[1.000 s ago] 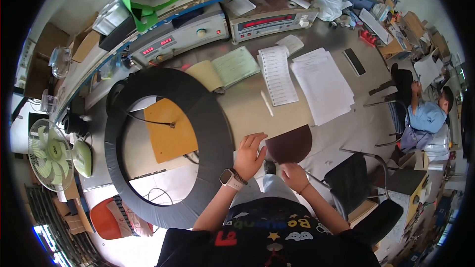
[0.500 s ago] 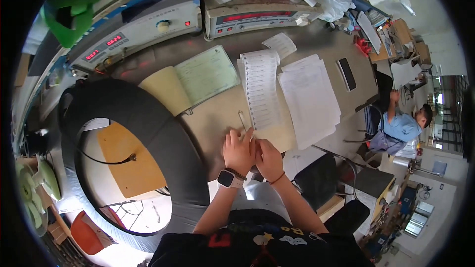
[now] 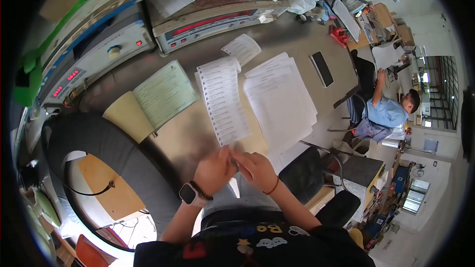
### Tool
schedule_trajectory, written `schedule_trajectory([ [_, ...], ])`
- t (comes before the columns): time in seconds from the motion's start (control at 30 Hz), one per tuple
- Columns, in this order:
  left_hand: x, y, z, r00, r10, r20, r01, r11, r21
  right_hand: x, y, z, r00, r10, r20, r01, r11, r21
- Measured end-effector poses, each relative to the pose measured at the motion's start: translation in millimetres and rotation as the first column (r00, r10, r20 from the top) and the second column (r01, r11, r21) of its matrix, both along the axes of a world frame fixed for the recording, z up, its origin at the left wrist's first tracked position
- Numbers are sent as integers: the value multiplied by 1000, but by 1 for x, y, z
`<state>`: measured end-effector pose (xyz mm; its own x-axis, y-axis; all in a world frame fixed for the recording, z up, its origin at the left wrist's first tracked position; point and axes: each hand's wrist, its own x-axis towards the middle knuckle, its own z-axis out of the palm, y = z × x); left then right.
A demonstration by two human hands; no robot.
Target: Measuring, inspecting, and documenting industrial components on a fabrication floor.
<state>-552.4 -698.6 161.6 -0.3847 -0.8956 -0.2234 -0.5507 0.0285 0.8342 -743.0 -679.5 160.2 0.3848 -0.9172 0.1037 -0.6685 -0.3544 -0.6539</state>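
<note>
My left hand (image 3: 213, 172), with a watch and a dark bead bracelet at its wrist, is closed in a pinch just below the lower end of a strip of printed labels (image 3: 222, 104). Beside it my right hand (image 3: 257, 172), a thin red cord round the wrist, is closed too. The fingertips of both hands meet, and whatever they pinch is too small or hidden to make out. The label strip lies on the table, its far end curled over. A stack of white papers (image 3: 282, 104) lies to its right, and an open booklet with green pages (image 3: 166, 91) to its left.
A large black padded ring (image 3: 123, 148) stands at the left. Instruments with red displays (image 3: 213, 27) line the back of the table (image 3: 292, 34). A phone (image 3: 322, 69) lies at the right. Beyond it sits a person in a blue shirt (image 3: 388, 111); a dark chair (image 3: 302, 175) stands nearer.
The view has turned, shifting the table's things leftward. My left hand's fingers, spread out before, are drawn together against my right fingertips. The slim white stick near my left hand no longer shows.
</note>
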Motion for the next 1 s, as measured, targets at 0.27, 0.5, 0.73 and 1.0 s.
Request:
schedule_trajectory([
  [0.27, -6, 20, -16, 926, 234, -296, -194, 968, 160, -36, -70, -14, 958, 283, 32, -282, 958, -53],
  [0.5, 13, 75, -120, 773, 389, 501, -257, 914, -313, -124, -212, -72, 949, -137, 285, 165, 983, -78],
  [0.73, 9, 76, -130, 725, 419, 547, -200, 888, -414, -123, -300, -86, 969, 214, 120, -172, 942, -290],
  [1.0, 9, 72, -130, 792, 428, 436, -265, 884, -385, -114, -286, -141, 991, 74, -114, -115, 904, -412],
])
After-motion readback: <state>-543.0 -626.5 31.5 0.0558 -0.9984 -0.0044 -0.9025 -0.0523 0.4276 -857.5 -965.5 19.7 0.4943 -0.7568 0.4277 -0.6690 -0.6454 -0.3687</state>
